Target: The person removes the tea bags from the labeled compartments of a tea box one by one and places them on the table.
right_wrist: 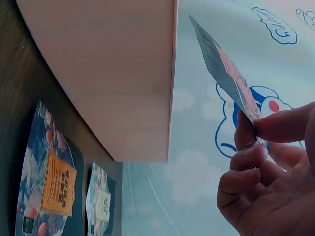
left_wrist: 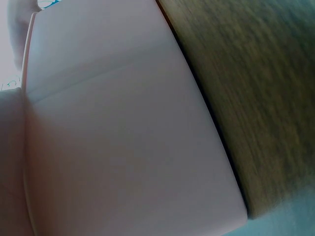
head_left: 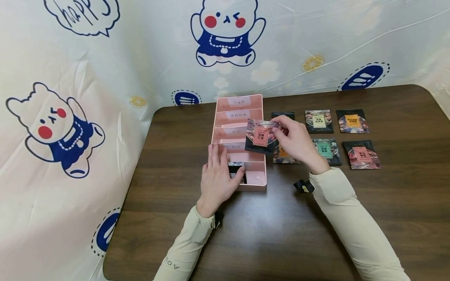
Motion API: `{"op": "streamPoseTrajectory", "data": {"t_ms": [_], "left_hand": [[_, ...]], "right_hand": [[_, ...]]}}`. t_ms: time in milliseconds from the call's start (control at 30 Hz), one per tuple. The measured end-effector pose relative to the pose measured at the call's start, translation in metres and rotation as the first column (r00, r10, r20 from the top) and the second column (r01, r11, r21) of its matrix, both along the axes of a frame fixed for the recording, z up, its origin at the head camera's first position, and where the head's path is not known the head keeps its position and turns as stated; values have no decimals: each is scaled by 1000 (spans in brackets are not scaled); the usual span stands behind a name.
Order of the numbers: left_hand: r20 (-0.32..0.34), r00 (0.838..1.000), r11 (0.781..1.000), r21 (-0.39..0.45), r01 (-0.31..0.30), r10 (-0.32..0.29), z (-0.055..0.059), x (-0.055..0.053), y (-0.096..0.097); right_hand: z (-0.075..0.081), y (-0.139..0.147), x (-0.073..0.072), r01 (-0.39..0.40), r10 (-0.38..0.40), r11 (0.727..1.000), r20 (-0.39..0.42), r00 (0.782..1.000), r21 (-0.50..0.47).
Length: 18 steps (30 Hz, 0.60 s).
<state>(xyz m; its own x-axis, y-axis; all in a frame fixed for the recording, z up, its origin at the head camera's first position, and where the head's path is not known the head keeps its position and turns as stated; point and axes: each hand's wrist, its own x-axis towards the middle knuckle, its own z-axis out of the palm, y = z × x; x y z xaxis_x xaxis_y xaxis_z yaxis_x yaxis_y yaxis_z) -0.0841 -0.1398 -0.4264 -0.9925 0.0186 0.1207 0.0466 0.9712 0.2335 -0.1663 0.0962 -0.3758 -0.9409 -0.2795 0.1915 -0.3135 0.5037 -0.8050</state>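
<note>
My right hand (head_left: 295,140) pinches a dark tea sachet (head_left: 260,134) with a pink label by its upper right corner, thumb against fingers. The sachet is held up over the right side of a long pink divided box (head_left: 264,187). In the right wrist view the same sachet (right_wrist: 224,71) is seen nearly edge-on, above the level of the box's rim. My left hand (head_left: 218,177) lies over the box's left rim near the front, fingers straight. Its thumb reaches across a dark packet (head_left: 237,168) standing in the front compartment, partly hiding it.
Right of the box, several tea sachets lie in two rows, among them a yellow-green-labelled one (head_left: 319,121), an orange-labelled one (head_left: 352,121), a green-labelled one (head_left: 327,150) and a pink-labelled one (head_left: 362,155). Paper labels (head_left: 239,101) mark the box's compartments. A printed curtain (head_left: 158,47) hangs behind the table.
</note>
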Motion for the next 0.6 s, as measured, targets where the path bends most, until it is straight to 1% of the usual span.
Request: {"op": "streamPoseTrajectory", "data": {"t_ms": [400,600], "left_hand": [[0,1000,1000,-4,4,-4,0,0,0],[0,1000,1000,-4,4,-4,0,0,0]], "right_hand": [[0,13,4,19,-19,1000,4,1000,6],[1,21,5,18,-18,1000,36,999,6]]}}
